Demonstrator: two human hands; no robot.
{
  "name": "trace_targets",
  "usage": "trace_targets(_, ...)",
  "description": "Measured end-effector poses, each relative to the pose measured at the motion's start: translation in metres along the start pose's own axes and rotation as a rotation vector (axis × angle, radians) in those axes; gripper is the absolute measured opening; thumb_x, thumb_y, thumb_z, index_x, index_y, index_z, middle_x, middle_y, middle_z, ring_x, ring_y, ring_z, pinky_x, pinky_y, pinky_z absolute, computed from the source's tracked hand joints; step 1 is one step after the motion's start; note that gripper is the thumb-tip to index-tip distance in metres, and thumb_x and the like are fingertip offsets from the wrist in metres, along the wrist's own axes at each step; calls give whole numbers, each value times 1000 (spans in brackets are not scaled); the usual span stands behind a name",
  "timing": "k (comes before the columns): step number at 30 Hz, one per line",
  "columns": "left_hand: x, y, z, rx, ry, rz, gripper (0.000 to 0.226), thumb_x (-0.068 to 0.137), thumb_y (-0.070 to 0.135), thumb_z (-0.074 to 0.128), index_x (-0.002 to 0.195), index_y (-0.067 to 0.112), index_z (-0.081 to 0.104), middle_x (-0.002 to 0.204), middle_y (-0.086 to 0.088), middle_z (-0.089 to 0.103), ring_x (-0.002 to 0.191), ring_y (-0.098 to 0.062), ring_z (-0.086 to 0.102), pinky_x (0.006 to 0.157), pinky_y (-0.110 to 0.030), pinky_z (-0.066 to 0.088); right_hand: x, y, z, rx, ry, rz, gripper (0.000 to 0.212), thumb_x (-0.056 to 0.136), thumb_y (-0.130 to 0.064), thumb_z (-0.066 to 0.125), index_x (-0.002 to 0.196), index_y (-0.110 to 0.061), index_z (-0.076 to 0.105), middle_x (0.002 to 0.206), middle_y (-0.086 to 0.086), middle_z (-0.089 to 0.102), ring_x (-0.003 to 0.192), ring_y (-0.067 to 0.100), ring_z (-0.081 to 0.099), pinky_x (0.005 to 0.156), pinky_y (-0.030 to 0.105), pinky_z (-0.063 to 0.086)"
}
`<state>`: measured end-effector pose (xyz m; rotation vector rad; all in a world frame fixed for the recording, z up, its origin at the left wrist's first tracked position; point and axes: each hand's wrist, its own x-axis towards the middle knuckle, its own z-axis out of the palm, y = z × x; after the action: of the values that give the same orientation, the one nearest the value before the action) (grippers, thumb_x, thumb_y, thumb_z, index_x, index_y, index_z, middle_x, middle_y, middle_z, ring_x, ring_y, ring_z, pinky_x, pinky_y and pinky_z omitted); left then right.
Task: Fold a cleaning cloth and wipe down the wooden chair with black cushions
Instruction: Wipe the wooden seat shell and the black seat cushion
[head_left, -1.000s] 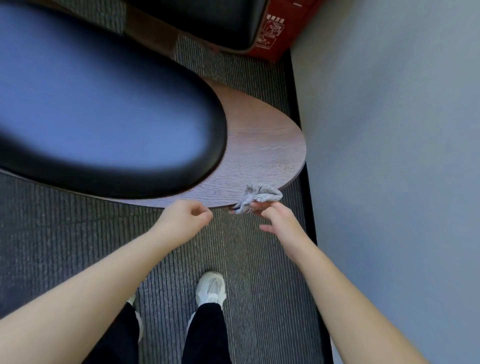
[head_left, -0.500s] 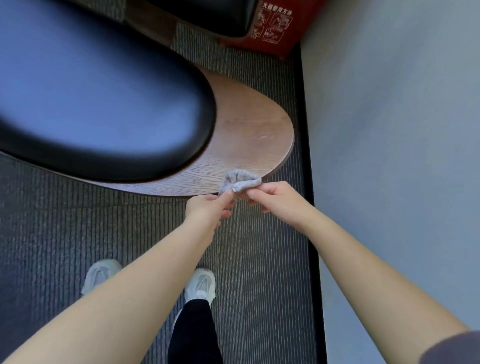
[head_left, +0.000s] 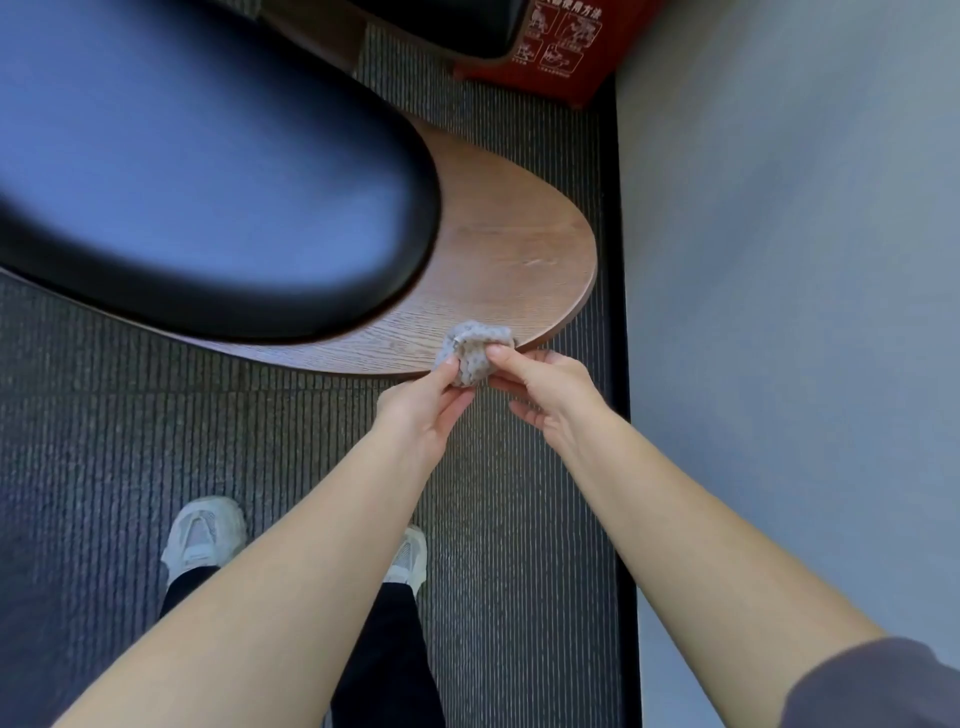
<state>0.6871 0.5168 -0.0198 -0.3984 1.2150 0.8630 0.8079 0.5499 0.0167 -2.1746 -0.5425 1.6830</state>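
While the left hand (head_left: 422, 410) pinches the left side of a small grey cleaning cloth (head_left: 475, 349) with thumb and curled fingers, the right hand (head_left: 545, 395) pinches its right side the same way; the cloth sits bunched between them at the near rim of the wooden chair (head_left: 511, 244), partly over the wood and partly past its edge. The black cushion (head_left: 208, 171) fills the seat to the left, apart from the cloth; striped carpet (head_left: 519, 519) lies below.

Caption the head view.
Crumpled grey cloth pinched by left hand and right hand at the wooden chair edge, near its black cushion.
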Motion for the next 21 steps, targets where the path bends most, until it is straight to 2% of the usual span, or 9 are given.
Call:
trace_targets(2, 3, 4, -8, -10, 36, 5, 14, 93, 4, 61, 104, -4, 60, 123, -22, 63, 88, -18, 66, 84, -30, 50, 1, 7, 12, 20, 32, 6, 30, 80, -20, 79, 102, -13, 60, 101, 3, 74, 91, 14, 71, 74, 30, 45)
trace_targets(5, 6, 13, -26, -20, 95, 13, 35, 92, 3, 63, 123, -10, 54, 124, -24, 62, 87, -20, 67, 81, -30, 52, 1, 17, 36, 69, 84, 40, 35, 78, -20, 81, 105, -11, 60, 100, 3, 73, 93, 15, 70, 68, 28, 44)
trace_targets(10, 15, 38, -62, 10, 181, 51, 57, 89, 1, 66, 139, -11, 41, 126, -27, 60, 88, -22, 69, 59, -24, 58, 4, 35, 84, 126, 100, 106, 40, 76, -19, 82, 111, -10, 64, 102, 1, 73, 93, 14, 69, 63, 25, 41)
trace_targets(16, 27, 76, -110, 73, 223, 91, 51, 91, 3, 64, 136, -11, 42, 126, -26, 61, 107, -27, 66, 88, -31, 54, 8, 47, 150, 162, 61, 151, 43, 78, -18, 81, 114, -5, 61, 111, 4, 71, 101, 15, 67, 73, 24, 42)
trace_targets(19, 34, 96, -135, 103, 236, 125, 48, 92, 3, 64, 134, -8, 45, 123, -24, 63, 105, -24, 67, 87, -30, 55, 10, 52, 186, 165, 50, 189, 48, 77, -22, 81, 117, -5, 60, 115, 4, 69, 108, 17, 64, 91, 31, 39)
trace_targets(21, 38, 109, -149, 129, 249, 149, 44, 92, 4, 64, 132, -6, 50, 122, -22, 64, 105, -23, 67, 86, -28, 55, 13, 54, 207, 172, 36, 223, 46, 77, -22, 81, 116, -5, 62, 112, 4, 70, 103, 15, 65, 90, 31, 38)
